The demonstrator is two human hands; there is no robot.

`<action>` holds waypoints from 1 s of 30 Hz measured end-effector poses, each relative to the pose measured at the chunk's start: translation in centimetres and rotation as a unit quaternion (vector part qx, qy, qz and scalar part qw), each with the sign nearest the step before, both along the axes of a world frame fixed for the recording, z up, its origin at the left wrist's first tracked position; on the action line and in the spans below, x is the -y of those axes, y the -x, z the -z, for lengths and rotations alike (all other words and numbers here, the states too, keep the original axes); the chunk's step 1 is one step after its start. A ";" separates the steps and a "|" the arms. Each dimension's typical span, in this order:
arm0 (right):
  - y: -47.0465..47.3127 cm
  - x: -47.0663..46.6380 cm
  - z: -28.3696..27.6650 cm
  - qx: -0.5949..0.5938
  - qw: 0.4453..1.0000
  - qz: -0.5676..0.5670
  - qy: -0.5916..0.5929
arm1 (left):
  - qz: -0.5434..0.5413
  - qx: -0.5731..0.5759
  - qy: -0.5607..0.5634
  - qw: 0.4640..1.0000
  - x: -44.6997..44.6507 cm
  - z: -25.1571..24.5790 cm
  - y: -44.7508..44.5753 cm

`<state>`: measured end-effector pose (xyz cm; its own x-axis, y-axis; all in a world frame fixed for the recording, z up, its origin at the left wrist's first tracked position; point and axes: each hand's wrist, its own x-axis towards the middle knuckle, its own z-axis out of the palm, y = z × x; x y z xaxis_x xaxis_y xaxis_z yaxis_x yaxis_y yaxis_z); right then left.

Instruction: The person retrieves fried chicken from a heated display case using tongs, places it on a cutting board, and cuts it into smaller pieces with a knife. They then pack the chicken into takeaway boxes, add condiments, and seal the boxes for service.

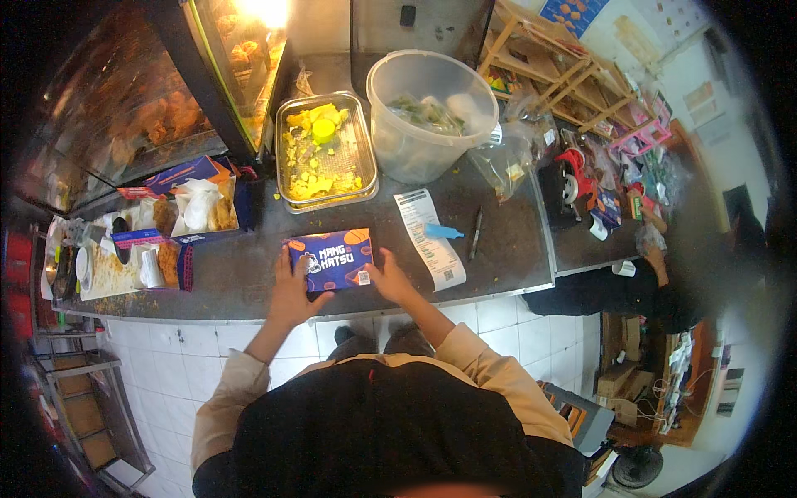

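A closed, printed purple cardboard food box (pixel 330 260) lies flat near the front edge of the dark counter. My left hand (pixel 291 289) rests along its left side, fingers over the edge and thumb apart. At its right side, my right hand (pixel 391 280) touches the corner with the fingers. To the right lies a long paper receipt (pixel 429 243) with a blue highlighter (pixel 443 231) across it. A black pen (pixel 476 233) is beside the receipt. Open food boxes with fried pieces and white wrapped packets (pixel 205 208) stand at the left.
Behind the box are a metal tray (pixel 327 202) with yellow food and a large translucent plastic bucket (pixel 411 146) holding bagged greens. A lit glass display case (pixel 236 81) stands at the back left. At the far right, another person's hand (pixel 655 258) is near a plastic bag.
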<state>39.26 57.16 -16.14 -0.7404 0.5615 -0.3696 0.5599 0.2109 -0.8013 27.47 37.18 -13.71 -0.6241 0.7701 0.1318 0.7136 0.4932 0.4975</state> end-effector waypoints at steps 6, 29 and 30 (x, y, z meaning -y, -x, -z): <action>2.6 -1.2 -0.9 0.057 0.979 -0.071 0.182 | -0.036 -0.009 0.002 0.999 0.5 1.0 0.2; -23.7 -43.9 -5.9 -0.110 0.883 0.288 -0.355 | -0.134 -0.044 0.108 0.984 -9.4 -7.0 -8.8; -25.1 -46.5 -4.9 -0.099 0.886 0.263 -0.370 | -0.132 -0.049 0.097 0.985 -9.7 -6.8 -9.1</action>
<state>64.34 103.62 -11.27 -0.3146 0.8819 0.3512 0.5998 0.4714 -0.6465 36.54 46.88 -6.88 -0.7978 0.5989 0.0691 0.5877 0.7470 0.3106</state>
